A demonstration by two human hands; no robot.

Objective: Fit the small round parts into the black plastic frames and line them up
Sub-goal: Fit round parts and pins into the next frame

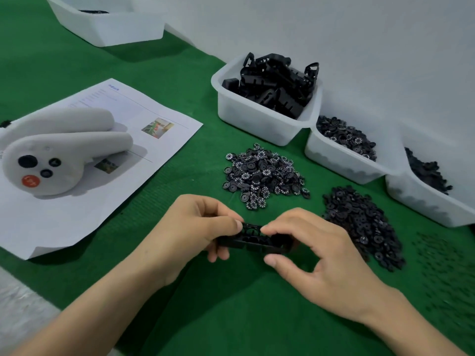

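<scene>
A black plastic frame (pixel 253 238) is held just above the green mat between both hands. My left hand (pixel 195 224) grips its left end with curled fingers and thumb. My right hand (pixel 316 255) pinches its right end, forefinger on top and thumb below. Behind the hands lie two loose heaps of small round parts: one with white-marked faces (pixel 264 176) and a darker one (pixel 359 219) to the right. A white tub (pixel 257 116) at the back holds more black frames (pixel 275 86).
Two further white tubs, one (pixel 341 160) with round parts and one (pixel 424 201) with dark parts, stand at the right by the wall. Two white hand controllers (pixel 59 147) rest on a printed sheet (pixel 133 119) at the left. Another white bin (pixel 108 24) sits far back.
</scene>
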